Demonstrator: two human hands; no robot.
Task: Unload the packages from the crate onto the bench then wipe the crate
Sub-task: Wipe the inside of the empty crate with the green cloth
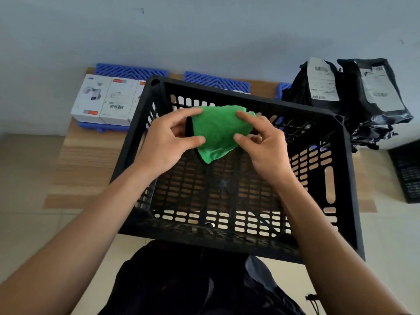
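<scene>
A black slotted plastic crate stands on the wooden bench, with nothing inside it. Above its open top I hold a green cloth with both hands. My left hand pinches the cloth's left edge between thumb and fingers. My right hand grips its right edge. White boxed packages lie on the bench at the far left. Black bagged packages with white labels are piled at the far right.
Blue plastic grid panels lie on the bench behind the crate and under the white boxes. A wall rises right behind the bench. Another black crate sits at the right edge. My dark-clothed legs are below the crate.
</scene>
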